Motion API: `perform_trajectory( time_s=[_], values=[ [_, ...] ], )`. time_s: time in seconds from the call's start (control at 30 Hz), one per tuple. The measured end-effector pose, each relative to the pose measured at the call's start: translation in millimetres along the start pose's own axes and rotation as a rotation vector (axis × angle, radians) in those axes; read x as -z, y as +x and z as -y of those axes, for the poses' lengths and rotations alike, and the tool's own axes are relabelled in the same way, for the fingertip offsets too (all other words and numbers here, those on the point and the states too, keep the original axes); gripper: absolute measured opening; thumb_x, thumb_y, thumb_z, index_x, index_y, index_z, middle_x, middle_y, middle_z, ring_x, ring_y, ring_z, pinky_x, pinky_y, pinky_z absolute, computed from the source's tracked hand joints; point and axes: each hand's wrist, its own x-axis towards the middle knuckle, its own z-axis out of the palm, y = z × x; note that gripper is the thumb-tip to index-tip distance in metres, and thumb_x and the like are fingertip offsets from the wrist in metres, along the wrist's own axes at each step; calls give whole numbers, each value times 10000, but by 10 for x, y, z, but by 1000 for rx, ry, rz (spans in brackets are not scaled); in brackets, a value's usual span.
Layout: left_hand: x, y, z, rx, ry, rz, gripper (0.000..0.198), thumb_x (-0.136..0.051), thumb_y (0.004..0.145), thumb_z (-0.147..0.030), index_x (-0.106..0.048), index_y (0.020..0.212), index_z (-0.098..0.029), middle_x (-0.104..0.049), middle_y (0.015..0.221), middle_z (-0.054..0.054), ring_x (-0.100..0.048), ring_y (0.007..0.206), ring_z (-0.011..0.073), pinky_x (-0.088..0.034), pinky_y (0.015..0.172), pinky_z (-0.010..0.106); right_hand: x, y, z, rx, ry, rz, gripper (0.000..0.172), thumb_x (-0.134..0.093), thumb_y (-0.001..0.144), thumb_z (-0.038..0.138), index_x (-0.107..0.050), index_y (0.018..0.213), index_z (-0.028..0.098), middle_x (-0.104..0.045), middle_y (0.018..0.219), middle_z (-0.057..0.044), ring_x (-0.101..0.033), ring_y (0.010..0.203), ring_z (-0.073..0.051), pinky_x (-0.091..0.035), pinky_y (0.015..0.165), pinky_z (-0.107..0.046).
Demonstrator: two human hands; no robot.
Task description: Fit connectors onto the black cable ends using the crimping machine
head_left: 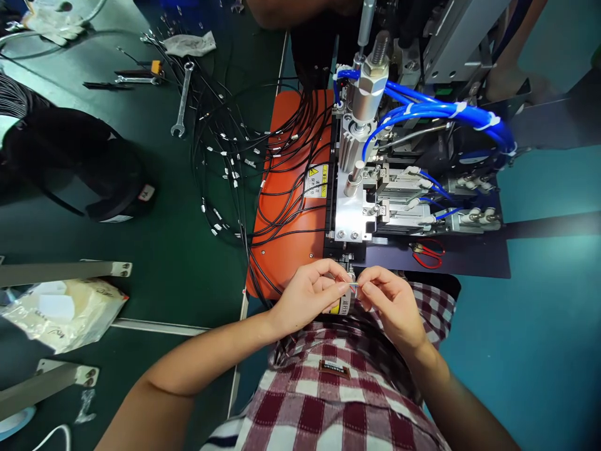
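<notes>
Thin wire (354, 284), pale, with a touch of red close by: located in the narrow gap between both hands, in front of the checked shirt (300, 401). Long axis crosswise, running from left fingertips to right. Visible span very short; remainder hidden by fingers.

Left hand (315, 289): thumb and forefinger pinched on the left end, wrist toward the worktop (169, 263). Right hand (387, 304): thumb and forefinger apparently closed on the right end, remaining fingers curled. Neither hand nearer; one at each end of the wire, tip facing tip.

Just beyond the hands: metal cylinder assembly (353, 216), with blue tubes (446, 113) bundled by white ties. Left of that: orange panel (282, 270), crossed by black cables (239, 203) bearing white tags. Right, near the right hand: red-handled snips (428, 254), untouched. Far left, well apart: wrench (184, 103) and plastic bag (70, 313). Upper right, behind the machinery: co-worker's hand (511, 84), partly hidden.
</notes>
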Motion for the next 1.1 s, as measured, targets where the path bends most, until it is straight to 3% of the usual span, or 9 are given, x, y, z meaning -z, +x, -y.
perform_trajectory(
  time_s=[0.2, 0.43, 0.57, 0.67, 0.77, 0.93, 1.1],
  values=[
    [10, 4, 12, 3, -5, 5, 337, -675, 808, -441, -542, 891, -142, -394, 489, -81, -339, 456, 56, -261, 465, 191, -28, -27, 14, 31, -23, -48, 196, -669, 826, 390, -624, 789, 203, -537, 637, 19, -452, 526, -114, -383, 492, -245],
    [2, 7, 24, -2, 29, -23, 312, -676, 813, -422, -552, 887, -146, -404, 508, -76, -350, 454, 54, -257, 457, 190, -110, -64, 32, 222, -301, -193, 128, -650, 839, 287, -611, 753, 201, -588, 693, -11, -501, 567, -135, -400, 527, -276],
    [-11, 0, 50, -37, 76, -60, 242, -650, 840, -363, -563, 911, -149, -502, 599, -41, -455, 512, 69, -352, 491, 184, -98, -107, 10, 498, -643, -185, 59, -606, 858, 205, -605, 800, 215, -626, 713, -25, -542, 611, -160, -400, 583, -306],
    [-18, -11, 81, -176, 270, -130, 129, -624, 853, -265, -599, 900, -147, -568, 832, 23, -573, 723, 106, -472, 658, 211, -85, -143, 103, 637, -992, -128, 37, -608, 850, 184, -612, 822, 208, -652, 712, -33, -525, 602, -160, -357, 610, -321],
    [-20, -19, 97, -250, 413, -140, 66, -603, 850, -193, -628, 882, -142, -559, 906, 37, -580, 799, 113, -485, 722, 212, -71, -133, 271, 533, -1097, -89, 81, -580, 880, 228, -597, 805, 201, -635, 711, -28, -492, 585, -147, -332, 603, -312],
    [-19, -8, 79, -192, 319, -104, 60, -623, 812, -154, -633, 860, -119, -586, 855, 34, -564, 750, 98, -470, 683, 198, 10, -10, 415, 126, -705, 104, 169, -510, 931, 294, -551, 788, 212, -534, 662, 19, -458, 577, -126, -348, 536, -256],
    [-14, 11, 34, -53, 172, -70, 176, -688, 779, -259, -629, 823, -100, -565, 722, 1, -472, 560, 53, -371, 505, 173, 60, 84, 359, 68, -494, 183, 204, -529, 922, 339, -544, 773, 200, -514, 693, 15, -453, 620, -125, -366, 550, -246]
  ],
)
